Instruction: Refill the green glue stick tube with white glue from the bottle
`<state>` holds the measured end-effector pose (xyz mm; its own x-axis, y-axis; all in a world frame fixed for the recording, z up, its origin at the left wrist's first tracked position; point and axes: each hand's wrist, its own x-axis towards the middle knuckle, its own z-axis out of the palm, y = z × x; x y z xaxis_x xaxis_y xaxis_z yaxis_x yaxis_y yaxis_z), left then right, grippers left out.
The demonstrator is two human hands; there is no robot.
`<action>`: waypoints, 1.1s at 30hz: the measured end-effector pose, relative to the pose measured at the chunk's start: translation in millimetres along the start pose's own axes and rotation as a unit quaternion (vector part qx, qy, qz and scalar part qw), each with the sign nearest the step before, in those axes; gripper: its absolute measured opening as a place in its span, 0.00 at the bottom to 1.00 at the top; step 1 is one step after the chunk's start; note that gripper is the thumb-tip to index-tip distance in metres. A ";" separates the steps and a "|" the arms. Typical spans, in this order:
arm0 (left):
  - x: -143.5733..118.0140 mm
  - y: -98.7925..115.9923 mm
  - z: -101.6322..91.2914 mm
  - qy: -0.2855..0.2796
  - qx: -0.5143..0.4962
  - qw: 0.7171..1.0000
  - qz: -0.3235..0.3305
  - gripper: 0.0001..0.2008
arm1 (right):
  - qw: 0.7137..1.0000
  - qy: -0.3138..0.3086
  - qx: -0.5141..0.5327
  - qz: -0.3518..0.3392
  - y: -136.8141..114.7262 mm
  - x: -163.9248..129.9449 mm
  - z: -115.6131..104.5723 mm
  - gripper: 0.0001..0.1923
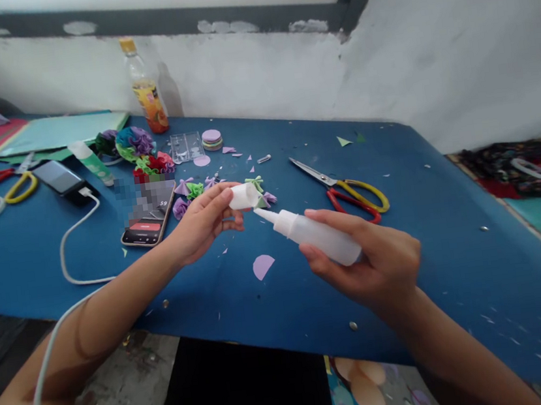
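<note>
My left hand [208, 218] pinches a short white hollow tube [243, 196], its open end turned to the right. In my right hand [373, 259] is a translucent white glue bottle [321, 235], held tilted. Its thin nozzle [266, 215] points up and left and comes close to the rim of the tube; whether they touch I cannot tell. Below them a purple paper half-circle [263, 266] lies flat on the blue table [285, 325]. Small folded purple and green paper pieces [194, 189] lie behind my left hand.
Open scissors [348, 193] with red and yellow handles lie right of centre. At left are a phone [148, 214], a power bank [63, 180] with a white cable [62, 254], and a glue stick [91, 162]. A juice bottle [146, 93] stands by the wall.
</note>
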<state>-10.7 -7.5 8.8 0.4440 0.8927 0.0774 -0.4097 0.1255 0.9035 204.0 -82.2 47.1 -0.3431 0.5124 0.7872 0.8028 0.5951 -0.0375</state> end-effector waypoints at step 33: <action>12.0 -21.3 0.9 0.079 -0.014 0.996 -0.032 0.15 | 0.813 0.028 0.412 0.410 36.2 11.0 25.3 0.16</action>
<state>4.1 0.1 -9.2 0.3393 0.9394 -0.0488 -0.4076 0.1935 0.8924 216.9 -39.3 38.8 0.1839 0.9314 0.3143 0.1427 0.2911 -0.9460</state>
